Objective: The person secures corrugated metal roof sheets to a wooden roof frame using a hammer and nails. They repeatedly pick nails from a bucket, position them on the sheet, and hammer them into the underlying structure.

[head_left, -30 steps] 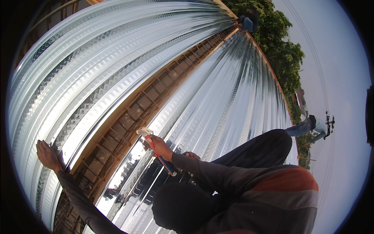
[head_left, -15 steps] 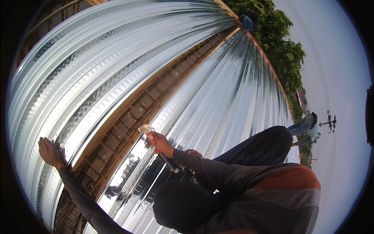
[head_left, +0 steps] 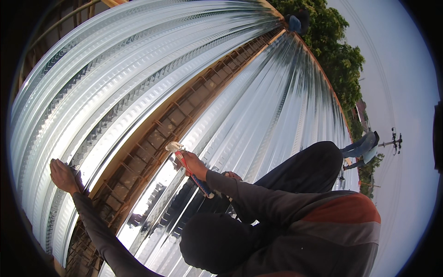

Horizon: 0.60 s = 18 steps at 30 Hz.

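Neither of my own hands can be identified. Just below me crouches a person in a black head covering (head_left: 212,240) and a dark grey top with orange shoulder panels. That person's right hand (head_left: 196,166) grips a hammer (head_left: 174,147) with a red and blue handle, over ribbed shiny metal sheets (head_left: 272,106). At the left, a hand (head_left: 64,177) on a dark sleeve, apparently the same person's, rests on another sheet beside a long gap showing brown framing (head_left: 152,147). The crouching person's dark-trousered knee (head_left: 323,161) is bent up to the right.
A co-worker (head_left: 297,23) crouches at the far end of the sheets. Another person (head_left: 362,147) bends over the right edge. Trees (head_left: 337,60) line that side, with a utility pole (head_left: 394,143) and wires against the sky.
The left-hand arm and the hammer hand appear slightly higher and further right, as the whole view shifts a little. The person at the right edge has bent further over.
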Available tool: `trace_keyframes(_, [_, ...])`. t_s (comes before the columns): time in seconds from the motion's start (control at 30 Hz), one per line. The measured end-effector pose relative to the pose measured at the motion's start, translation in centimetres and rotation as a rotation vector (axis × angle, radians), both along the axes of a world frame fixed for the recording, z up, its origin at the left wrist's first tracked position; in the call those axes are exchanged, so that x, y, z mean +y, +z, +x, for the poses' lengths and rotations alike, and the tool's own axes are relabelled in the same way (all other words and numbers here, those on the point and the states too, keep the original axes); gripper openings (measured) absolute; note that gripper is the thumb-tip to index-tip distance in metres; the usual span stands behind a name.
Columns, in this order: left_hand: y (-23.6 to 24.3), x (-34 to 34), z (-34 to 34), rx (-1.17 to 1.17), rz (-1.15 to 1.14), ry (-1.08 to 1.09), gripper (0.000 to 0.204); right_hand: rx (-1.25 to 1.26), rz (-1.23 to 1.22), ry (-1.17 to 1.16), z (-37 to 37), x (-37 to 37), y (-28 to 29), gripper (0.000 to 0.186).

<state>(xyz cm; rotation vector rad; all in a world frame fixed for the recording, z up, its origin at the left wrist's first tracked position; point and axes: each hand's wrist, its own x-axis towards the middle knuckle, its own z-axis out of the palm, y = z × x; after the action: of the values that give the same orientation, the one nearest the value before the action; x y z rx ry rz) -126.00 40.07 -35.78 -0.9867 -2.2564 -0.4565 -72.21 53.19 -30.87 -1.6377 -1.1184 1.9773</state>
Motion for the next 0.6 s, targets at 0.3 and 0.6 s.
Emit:
trace_keyframes(0.3, [-0.8,-0.3,0.5,0.090,-0.286,0.156,0.033,0.056,-0.008,0.015,-0.3,0.3,-0.7,0.042])
trace_keyframes(0.6, [0.8,-2.0,3.3,-0.059,-0.526,0.223,0.049,0.063,0.010,0.069,-0.6,0.3,-0.3,0.039])
